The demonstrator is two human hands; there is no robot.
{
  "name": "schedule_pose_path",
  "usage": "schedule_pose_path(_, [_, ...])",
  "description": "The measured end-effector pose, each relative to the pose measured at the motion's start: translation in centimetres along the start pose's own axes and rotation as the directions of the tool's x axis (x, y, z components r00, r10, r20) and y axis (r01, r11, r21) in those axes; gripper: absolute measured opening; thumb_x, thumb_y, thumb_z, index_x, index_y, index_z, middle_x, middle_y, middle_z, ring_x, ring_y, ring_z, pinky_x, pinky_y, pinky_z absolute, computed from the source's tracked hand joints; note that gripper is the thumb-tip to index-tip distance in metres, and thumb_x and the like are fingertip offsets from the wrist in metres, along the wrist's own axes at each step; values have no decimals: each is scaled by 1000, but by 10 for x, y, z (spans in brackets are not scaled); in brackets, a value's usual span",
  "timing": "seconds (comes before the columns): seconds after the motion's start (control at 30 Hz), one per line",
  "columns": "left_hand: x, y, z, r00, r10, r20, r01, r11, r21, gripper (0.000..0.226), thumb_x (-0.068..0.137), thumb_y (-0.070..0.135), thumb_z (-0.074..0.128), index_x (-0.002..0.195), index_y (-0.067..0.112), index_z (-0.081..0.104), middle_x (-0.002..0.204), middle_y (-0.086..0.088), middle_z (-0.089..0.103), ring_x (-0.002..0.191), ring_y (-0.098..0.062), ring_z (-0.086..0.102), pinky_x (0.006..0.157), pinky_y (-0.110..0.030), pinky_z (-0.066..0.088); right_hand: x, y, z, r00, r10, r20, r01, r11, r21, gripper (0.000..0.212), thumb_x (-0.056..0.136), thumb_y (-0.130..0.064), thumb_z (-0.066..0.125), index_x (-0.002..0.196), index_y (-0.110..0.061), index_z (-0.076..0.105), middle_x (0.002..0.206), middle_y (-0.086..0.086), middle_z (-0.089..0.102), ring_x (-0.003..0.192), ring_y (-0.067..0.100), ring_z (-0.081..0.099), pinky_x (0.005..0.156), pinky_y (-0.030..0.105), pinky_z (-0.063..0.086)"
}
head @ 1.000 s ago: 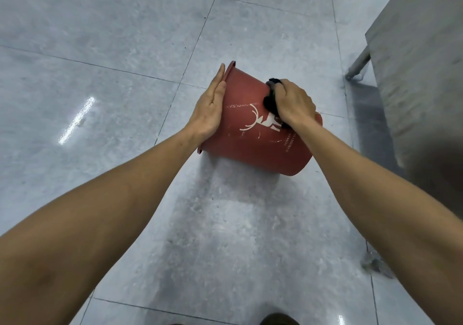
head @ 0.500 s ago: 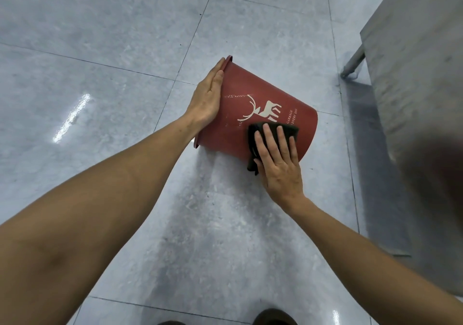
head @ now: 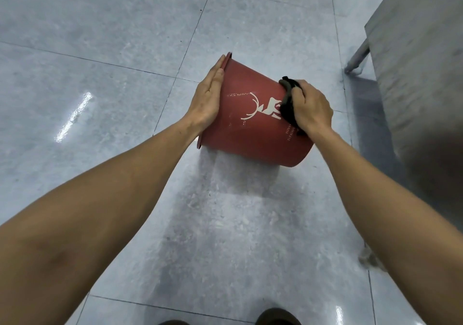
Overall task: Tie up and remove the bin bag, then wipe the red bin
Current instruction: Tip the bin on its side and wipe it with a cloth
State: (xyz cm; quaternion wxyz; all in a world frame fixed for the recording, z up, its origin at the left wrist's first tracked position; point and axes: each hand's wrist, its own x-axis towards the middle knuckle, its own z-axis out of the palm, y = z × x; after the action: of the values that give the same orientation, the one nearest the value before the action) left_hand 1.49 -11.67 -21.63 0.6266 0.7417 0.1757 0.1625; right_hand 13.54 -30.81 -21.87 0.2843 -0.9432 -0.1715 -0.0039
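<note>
The red bin (head: 250, 134), printed with a white deer, lies tipped on its side on the grey tiled floor, its rim to the left and its base to the right. My left hand (head: 208, 99) lies flat with straight fingers against the rim end, steadying the bin. My right hand (head: 310, 109) presses a bunched black cloth (head: 288, 104) onto the upper side of the bin, near the deer print. The bin's inside is hidden. No bin bag is in view.
A grey table top (head: 423, 74) with a metal leg (head: 357, 57) stands close on the right. Bright light glare lies on the floor tiles (head: 100, 49) at the left. The toe of my shoe (head: 278, 318) shows at the bottom edge.
My right hand has swept the cloth from the bin's lower side near the base back up over its top, beside the deer print. My left hand has stayed on the rim.
</note>
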Motion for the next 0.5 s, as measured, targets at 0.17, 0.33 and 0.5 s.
schedule_pose_path(0.17, [0, 0, 2, 999, -36, 15, 36, 998, -46, 45, 106, 33, 26, 151, 29, 29, 156, 12, 31, 141, -1, 30, 119, -25, 23, 17, -27, 4, 993, 18, 117, -14, 999, -34, 41, 92, -36, 26, 110, -25, 61, 115, 5, 66, 94, 28, 52, 77, 35, 33])
schedule_pose_path(0.33, [4, 1, 2, 998, -51, 29, 52, 997, -57, 45, 106, 32, 24, 151, 29, 28, 157, 13, 29, 142, -1, 28, 119, -26, 23, -13, -57, 25, 942, -334, 27, 334, 943, 15, 56, 91, -30, 31, 144, -20, 46, 145, 1, 52, 135, 23, 44, 114, 41, 30])
schedule_pose_path(0.5, [9, 1, 0, 995, -80, 56, 84, 994, -76, 45, 106, 33, 23, 151, 30, 29, 156, 12, 31, 141, -2, 30, 120, -27, 22, -55, -43, 53, 731, -681, 34, 661, 696, -280, 57, 98, -26, 38, 154, -14, 29, 161, 4, 27, 150, 27, 19, 122, 48, 15])
